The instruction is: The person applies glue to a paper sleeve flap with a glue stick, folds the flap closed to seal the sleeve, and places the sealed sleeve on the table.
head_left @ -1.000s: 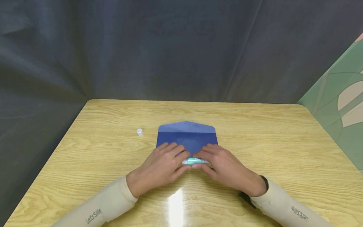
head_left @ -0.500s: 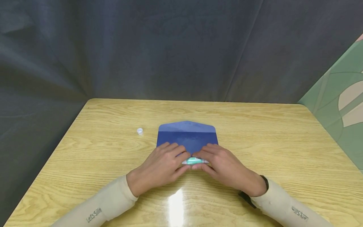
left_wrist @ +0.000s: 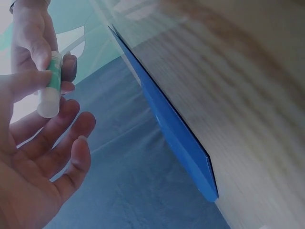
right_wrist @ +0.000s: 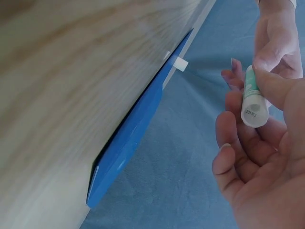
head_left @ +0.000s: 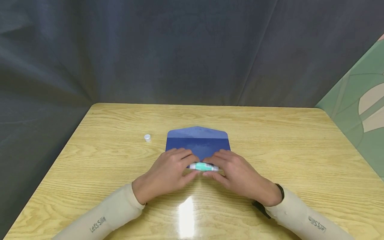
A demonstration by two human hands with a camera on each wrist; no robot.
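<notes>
A green-and-white glue stick (head_left: 204,166) lies sideways between both hands, above the near part of a blue envelope (head_left: 198,145). My left hand (head_left: 169,170) pinches its left part with the thumb and fingers. On the right part, my right hand (head_left: 237,171) holds it likewise. In the left wrist view the thumb presses the glue stick (left_wrist: 55,86) while the lower fingers spread loosely. Small printed characters mark the white end of the glue stick (right_wrist: 255,114) in the right wrist view. The envelope's pointed flap is unfolded away from me; the hands cover its near corners.
A small white cap (head_left: 147,137) stands on the wooden table (head_left: 105,150), left of the envelope. Dark cloth (head_left: 180,53) hangs behind the table's far edge and along its left side. A green patterned surface (head_left: 360,106) borders the right.
The glue stick has shifted slightly left and away from me, and it has turned so that dark print shows. My left fingers have moved a little; the envelope and cap stay put.
</notes>
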